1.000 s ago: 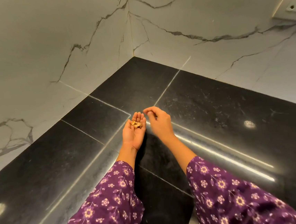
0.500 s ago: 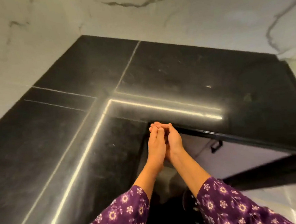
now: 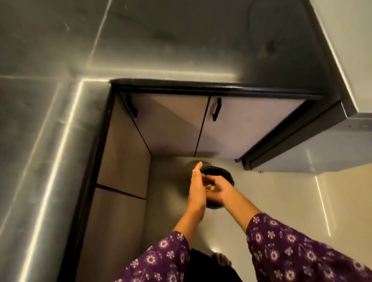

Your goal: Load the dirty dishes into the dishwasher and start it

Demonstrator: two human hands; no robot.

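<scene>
My left hand (image 3: 198, 192) was held edge-up directly over the black round bin (image 3: 225, 174), its fingers straight and together, pointing away from me. My right hand (image 3: 222, 190) pressed against its palm from the right, also over the bin, with the fingers curled inward. A few pale yellow food scraps (image 3: 210, 187) sat between the two hands; the frame was blurred there, so I cannot tell whether my right fingers pinched them or only brushed against them.

The bin stood on the pale glossy floor (image 3: 288, 199), in the corner where the cabinet doors (image 3: 172, 124) met. Beyond the bin, two of those doors carried dark bar handles (image 3: 216, 109). Above them and to the left of the bin ran the black stone countertop (image 3: 169, 28), streaked with reflected light. To the right of the bin, a grey metal-fronted appliance (image 3: 306, 152) jutted out under the counter, possibly the dishwasher. Nearer to me than the bin, my purple flowered sleeves (image 3: 151, 264) covered both forearms, and the toes of one foot (image 3: 222, 259) showed on the floor.
</scene>
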